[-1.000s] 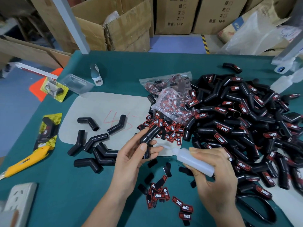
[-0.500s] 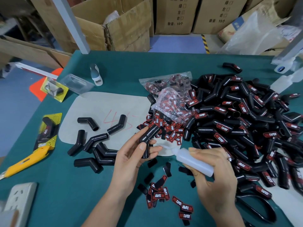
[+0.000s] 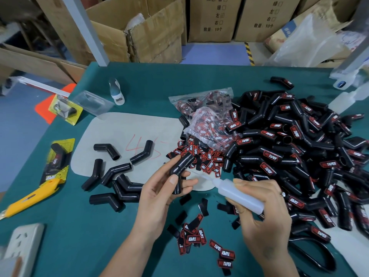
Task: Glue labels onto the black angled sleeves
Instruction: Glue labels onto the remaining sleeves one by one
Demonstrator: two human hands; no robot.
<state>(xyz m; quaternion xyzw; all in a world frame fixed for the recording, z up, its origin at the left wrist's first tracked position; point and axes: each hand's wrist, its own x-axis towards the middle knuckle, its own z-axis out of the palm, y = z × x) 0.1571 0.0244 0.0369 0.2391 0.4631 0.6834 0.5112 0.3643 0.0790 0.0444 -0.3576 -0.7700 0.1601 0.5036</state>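
desk (image 3: 139, 86): green, crowded, big stuff right, small stuff near.
pile (image 3: 299, 152): right side, heaps of sleeves already wearing red labels, so well along by the look of it.
pad (image 3: 119, 132): grey sheet mid-desk, red scribble on it.
blanks (image 3: 117, 172): handful of bare sleeves left of the hands, on the pad's near edge and the desk. Still to do.
bag (image 3: 207, 120): clear, stuffed with labels, spilling out toward the hands.
left hand (image 3: 159, 196): grip curled round one bare sleeve (image 3: 180, 166), thumb on the lower leg, fingers behind. Held just above the desk, centre of view.
right hand (image 3: 265, 212): grip wrapped round the bottle (image 3: 239, 193), nothing loose about it.
sleeve axis: bent; upper leg tilts up and right, lower leg drops toward the palm.
bottle axis: runs from lower right up and left, thin nozzle aimed at the sleeve's bend.
key gap: nozzle tip close to the sleeve, lying just right of it; can't tell if touching, too thin and blurry. Probably about to dab glue there.
labels (image 3: 193, 236): loose bunch nearest the body, between the wrists. Either hand close, left looks handier once glue's on.
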